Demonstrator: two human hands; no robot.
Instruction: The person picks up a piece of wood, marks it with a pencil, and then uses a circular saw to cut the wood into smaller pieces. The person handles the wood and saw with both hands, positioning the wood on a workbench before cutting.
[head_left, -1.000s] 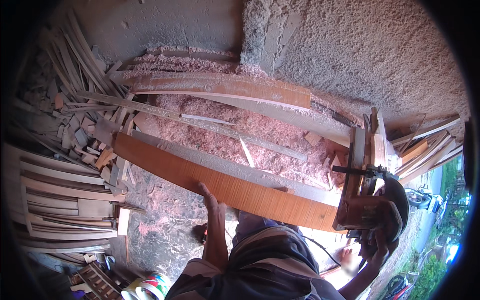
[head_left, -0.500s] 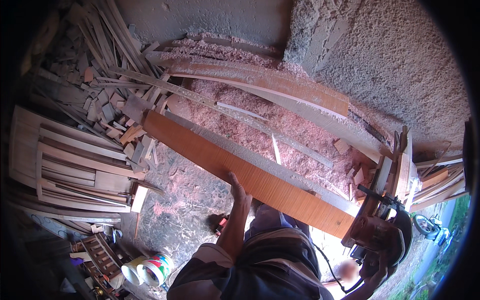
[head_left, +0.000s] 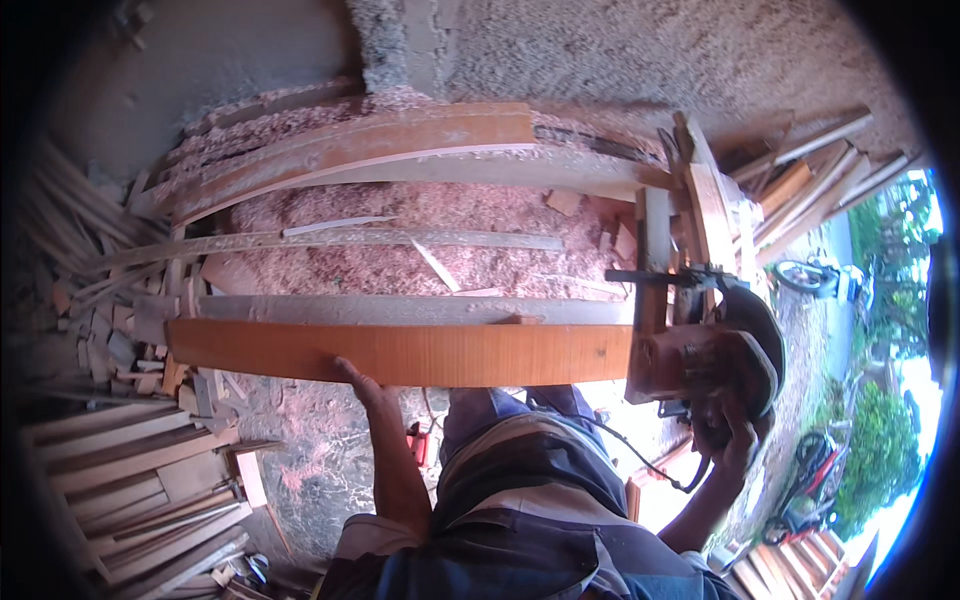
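A long reddish-brown wooden board (head_left: 460, 354) lies crosswise in front of me on a pale support beam (head_left: 400, 309). My left hand (head_left: 368, 384) grips its near edge left of the middle; a digit rests on the top face and the other fingers are hidden beneath. At the board's right end stands a dark circular saw (head_left: 700, 360) with a round blade guard (head_left: 757, 335). My right hand (head_left: 735, 435) is wrapped round the saw's rear handle. Whether the blade touches the wood is hidden behind the saw's body.
Beyond the board, pink shavings (head_left: 330, 265) cover the ground between beams, with a curved plank (head_left: 370, 150) at the back. Offcuts (head_left: 110, 345) and stacked curved pieces (head_left: 140, 450) lie left. A black cord (head_left: 640, 455) runs from the saw past my legs. Motorcycles (head_left: 815, 275) stand outside.
My view has turned, so the board now lies nearly level across it and more of the outdoors shows at right. Both hands keep their holds, and the saw stays at the board's right end.
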